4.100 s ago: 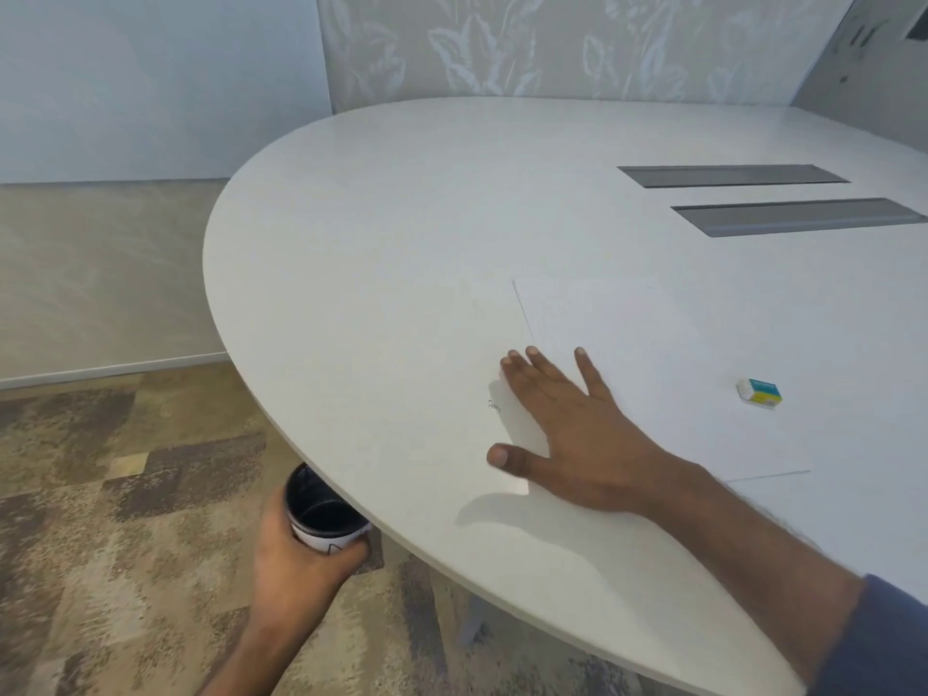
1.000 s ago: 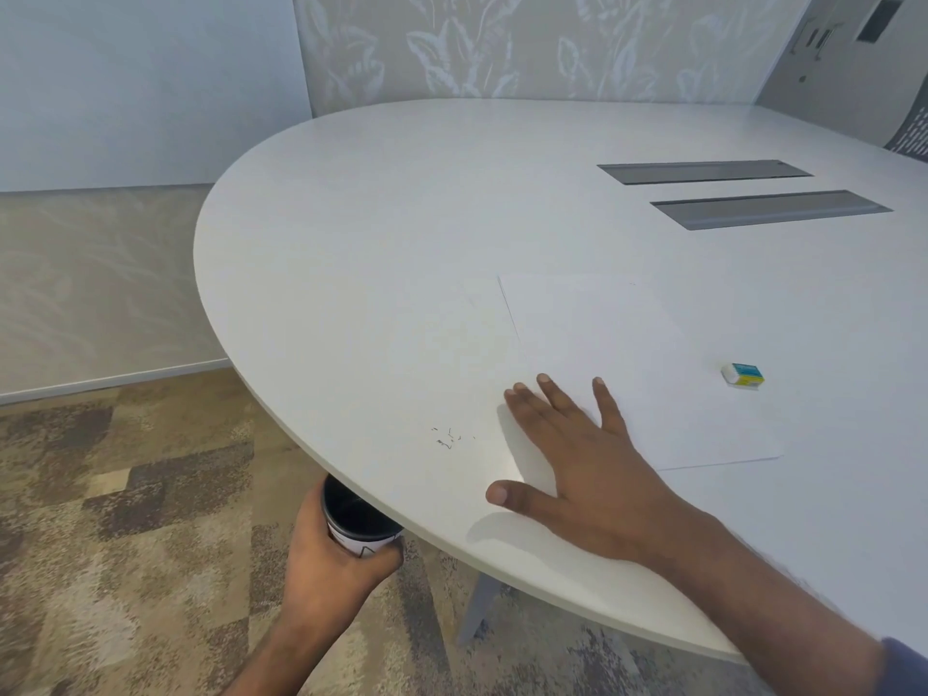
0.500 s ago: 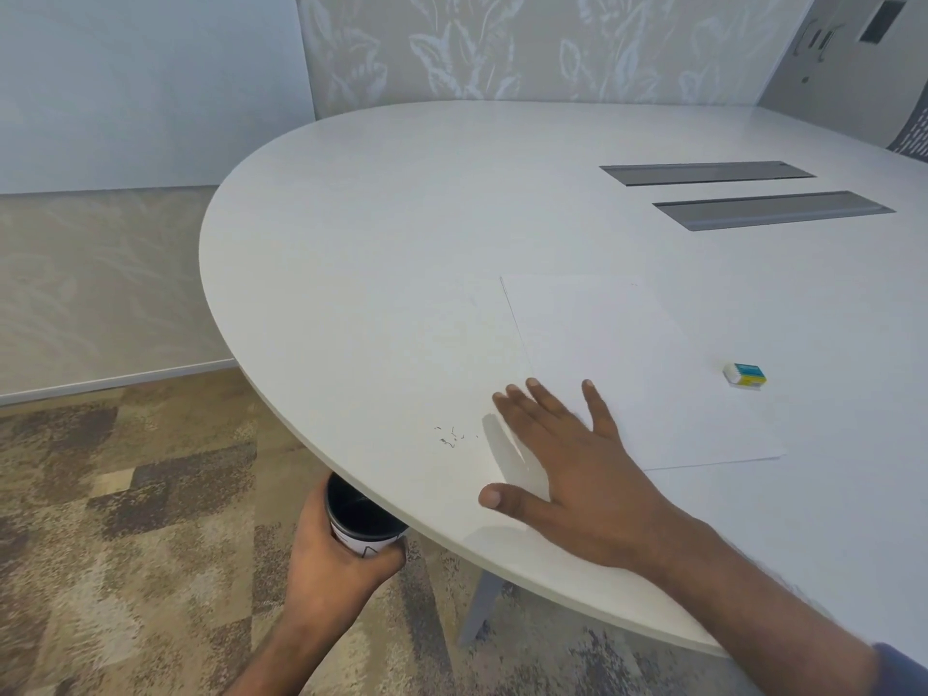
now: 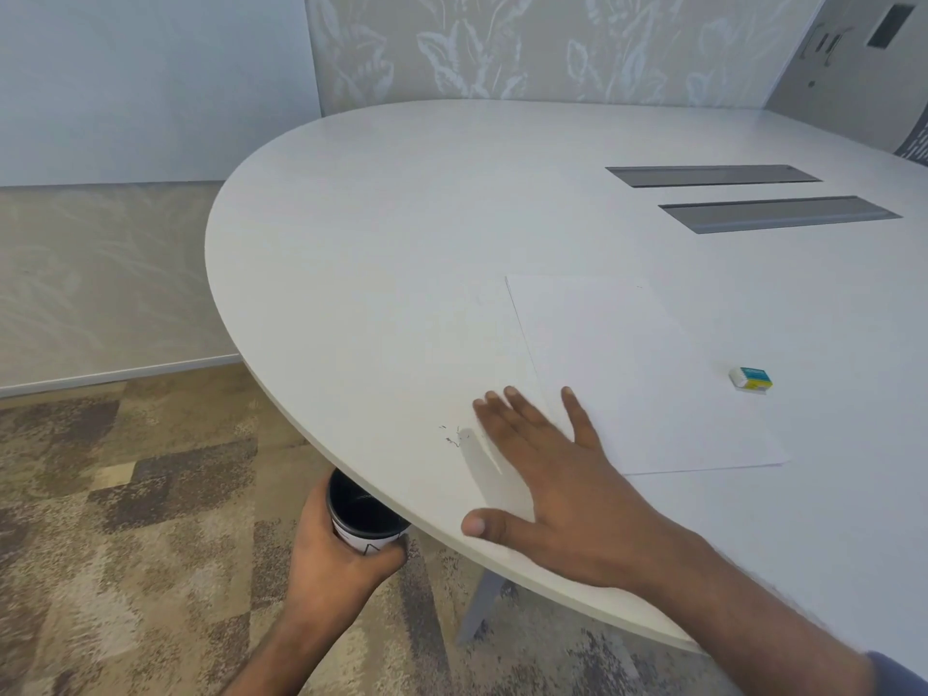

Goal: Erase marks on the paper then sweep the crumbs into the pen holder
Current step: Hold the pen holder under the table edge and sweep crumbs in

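Note:
A white sheet of paper [image 4: 638, 374] lies flat on the pale oval table [image 4: 401, 233]. My right hand [image 4: 547, 474] rests palm down with fingers spread, partly over the paper's near left corner. Just left of its fingertips sits a small cluster of dark eraser crumbs [image 4: 451, 437], close to the table's near edge. Below that edge my left hand [image 4: 331, 560] grips a black-lined pen holder [image 4: 364, 514], held upright with its open mouth partly tucked under the rim. A white eraser with a blue and yellow sleeve [image 4: 750, 379] lies right of the paper.
Two grey cable hatches [image 4: 713, 175] [image 4: 778, 213] are set into the table farther back on the right. A grey table leg [image 4: 479, 605] stands under the near edge. Patterned carpet [image 4: 125, 545] covers the floor to the left.
Over the last second my right hand has slid a little left and forward toward the crumbs. The pen holder stays under the edge. The crumbs sit nearer the edge than four seconds ago.

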Demonstrator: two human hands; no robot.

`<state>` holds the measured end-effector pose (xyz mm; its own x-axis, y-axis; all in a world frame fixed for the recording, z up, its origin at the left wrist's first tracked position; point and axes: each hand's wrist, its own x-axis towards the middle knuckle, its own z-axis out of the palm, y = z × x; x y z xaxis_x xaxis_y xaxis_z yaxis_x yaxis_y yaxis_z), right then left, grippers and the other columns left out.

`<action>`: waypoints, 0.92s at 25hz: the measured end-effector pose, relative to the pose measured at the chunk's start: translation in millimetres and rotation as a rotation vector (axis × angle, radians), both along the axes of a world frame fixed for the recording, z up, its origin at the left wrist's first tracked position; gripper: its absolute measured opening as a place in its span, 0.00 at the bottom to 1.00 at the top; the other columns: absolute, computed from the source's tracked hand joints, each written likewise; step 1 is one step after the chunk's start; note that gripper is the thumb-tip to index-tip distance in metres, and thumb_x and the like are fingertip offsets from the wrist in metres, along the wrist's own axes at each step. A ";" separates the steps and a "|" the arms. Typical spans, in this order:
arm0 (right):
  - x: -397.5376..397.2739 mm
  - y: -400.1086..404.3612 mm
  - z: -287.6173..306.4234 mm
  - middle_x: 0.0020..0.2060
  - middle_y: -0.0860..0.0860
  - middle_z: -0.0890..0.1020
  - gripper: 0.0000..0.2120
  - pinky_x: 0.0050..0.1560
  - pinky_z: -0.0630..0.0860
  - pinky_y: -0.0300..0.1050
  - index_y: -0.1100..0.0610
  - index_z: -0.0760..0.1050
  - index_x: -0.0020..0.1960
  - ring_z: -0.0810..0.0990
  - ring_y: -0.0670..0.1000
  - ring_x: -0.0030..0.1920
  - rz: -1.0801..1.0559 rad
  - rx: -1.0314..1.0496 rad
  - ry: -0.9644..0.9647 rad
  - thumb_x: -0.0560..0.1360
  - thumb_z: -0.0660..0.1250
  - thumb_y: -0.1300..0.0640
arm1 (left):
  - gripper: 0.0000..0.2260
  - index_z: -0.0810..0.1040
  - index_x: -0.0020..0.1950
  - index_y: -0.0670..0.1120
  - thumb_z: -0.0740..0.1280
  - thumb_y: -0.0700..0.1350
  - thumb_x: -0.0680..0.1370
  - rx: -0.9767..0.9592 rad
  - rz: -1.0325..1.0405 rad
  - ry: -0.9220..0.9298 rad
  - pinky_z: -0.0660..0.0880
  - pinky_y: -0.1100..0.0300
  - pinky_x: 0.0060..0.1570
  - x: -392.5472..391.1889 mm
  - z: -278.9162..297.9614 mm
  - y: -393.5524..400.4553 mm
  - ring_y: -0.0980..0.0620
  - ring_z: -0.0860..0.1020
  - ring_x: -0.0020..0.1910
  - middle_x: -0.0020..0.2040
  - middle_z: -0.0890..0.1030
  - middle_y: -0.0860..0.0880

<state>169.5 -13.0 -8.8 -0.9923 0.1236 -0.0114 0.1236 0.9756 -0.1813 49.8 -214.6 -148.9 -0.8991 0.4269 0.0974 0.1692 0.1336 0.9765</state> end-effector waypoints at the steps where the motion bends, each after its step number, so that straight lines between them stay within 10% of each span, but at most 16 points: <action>1: 0.6 4.7 1.9 0.79 0.46 0.44 0.48 0.74 0.32 0.59 0.50 0.38 0.78 0.34 0.41 0.76 -0.046 0.011 0.010 0.69 0.38 0.21 | 0.38 0.74 0.60 0.60 0.83 0.31 0.60 -0.002 0.003 -0.004 0.79 0.66 0.41 -0.4 -0.1 0.1 0.63 0.82 0.52 0.54 0.82 0.64; 23: -11.5 -31.9 -2.6 0.79 0.47 0.44 0.51 0.74 0.31 0.50 0.54 0.37 0.78 0.35 0.40 0.76 0.139 -0.050 -0.017 0.68 0.42 0.21 | 0.37 0.75 0.63 0.59 0.82 0.51 0.56 0.040 -0.009 0.011 0.79 0.67 0.46 1.5 -8.7 3.4 0.58 0.83 0.54 0.56 0.84 0.58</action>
